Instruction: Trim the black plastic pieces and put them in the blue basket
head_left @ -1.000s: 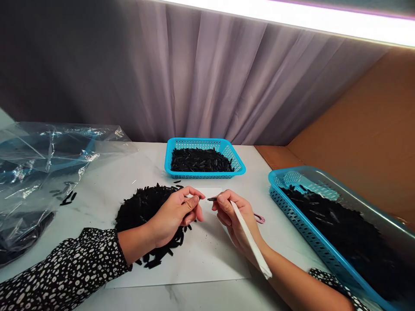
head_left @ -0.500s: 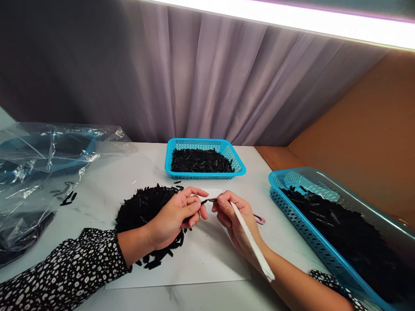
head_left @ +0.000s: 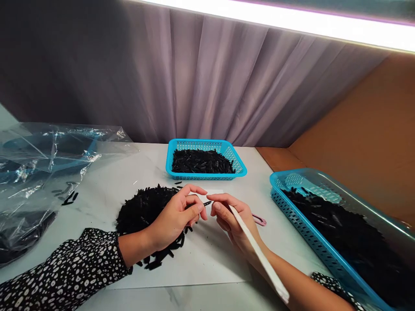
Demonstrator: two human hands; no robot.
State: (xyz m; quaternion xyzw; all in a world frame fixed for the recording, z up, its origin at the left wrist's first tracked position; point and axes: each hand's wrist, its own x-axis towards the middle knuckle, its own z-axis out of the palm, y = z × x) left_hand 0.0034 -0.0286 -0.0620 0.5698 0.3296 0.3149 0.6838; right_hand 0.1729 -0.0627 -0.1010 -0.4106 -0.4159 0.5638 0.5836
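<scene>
My left hand (head_left: 177,216) is curled over the right edge of a heap of small black pieces (head_left: 142,209) and pinches one black piece (head_left: 206,203) between thumb and fingers. My right hand (head_left: 231,218) sits just to its right, fingers closed round a long white stick-like tool (head_left: 259,255) whose tip meets that black piece. Both hands hover over a white sheet of paper (head_left: 207,259) on the pale marble-look table.
A small blue basket (head_left: 240,166) of black pieces stands at the back centre. A larger blue basket (head_left: 292,207) full of them lies at the right. Crumpled clear plastic bags (head_left: 39,172) cover the left. A pink clip (head_left: 259,220) lies by my right hand.
The two hands have closed together; the tool's tip now touches the black piece held in my left fingers. The tool's rear end has swung lower.
</scene>
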